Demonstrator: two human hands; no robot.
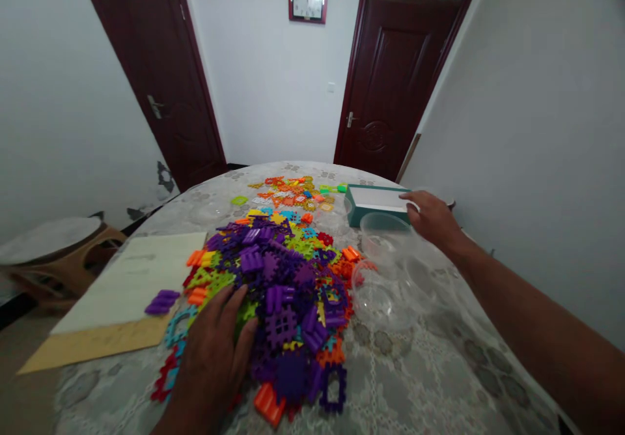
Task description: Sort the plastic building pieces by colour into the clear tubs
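Note:
A large heap of plastic interlocking building pieces (pixel 280 327) in purple, green, orange, red, yellow and blue lies in the middle of the table. My left hand (pixel 217 337) rests on the heap's near left side, fingers apart, gripping nothing that I can see. At the back right stands a green box (pixel 362 216) with a pale top. My right hand (pixel 432 220) is at its right end, index finger along the top and thumb bent at the near side, seemingly gripping it; its other fingers are hidden. Clear round plastic tubs (pixel 378 301) stand between box and heap.
More loose pieces (pixel 293 194) in orange, yellow and white are scattered at the far side. A pale sheet (pixel 131 279) with a tan strip lies left, purple pieces (pixel 162 302) at its edge. The tablecloth (pixel 439 383) is patterned. A stool (pixel 58 246) stands left of the table.

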